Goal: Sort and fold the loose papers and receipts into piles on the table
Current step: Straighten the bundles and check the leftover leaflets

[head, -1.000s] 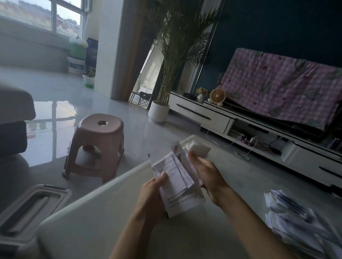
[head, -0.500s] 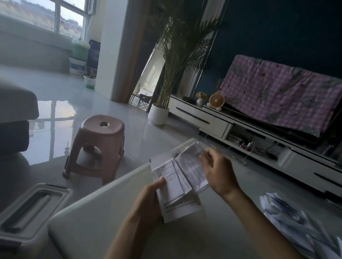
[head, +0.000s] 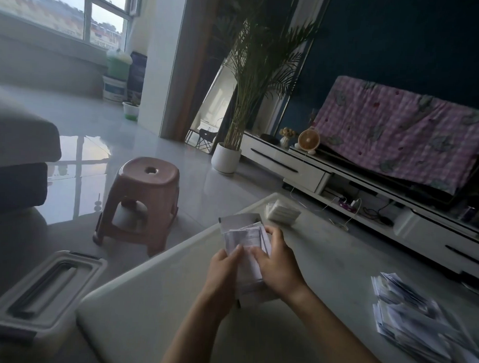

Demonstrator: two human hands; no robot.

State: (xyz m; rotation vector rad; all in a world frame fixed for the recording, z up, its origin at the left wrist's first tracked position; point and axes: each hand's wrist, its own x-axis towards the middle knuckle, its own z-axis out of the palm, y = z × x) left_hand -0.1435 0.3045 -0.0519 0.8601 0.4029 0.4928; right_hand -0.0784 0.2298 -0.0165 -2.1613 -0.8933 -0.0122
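Over the pale table (head: pixel 152 308) I hold a stack of white printed receipts (head: pixel 246 240) upright between both hands. My left hand (head: pixel 223 273) grips its left edge with the thumb on the front sheet. My right hand (head: pixel 277 264) clasps the right side, fingers pressed on the top paper. A folded white bundle (head: pixel 282 211) lies at the table's far edge. A messy pile of loose papers (head: pixel 418 326) is spread on the table at the right.
A pink plastic stool (head: pixel 142 197) stands on the floor left of the table. A grey bin lid (head: pixel 41 291) lies at the lower left. A potted palm (head: pixel 228 153) and a low white TV cabinet (head: pixel 301 167) are beyond the table.
My right hand has come down from lifting one sheet and now presses on the stack, closer to my left hand. The folded bundle at the far table edge has come into sight.
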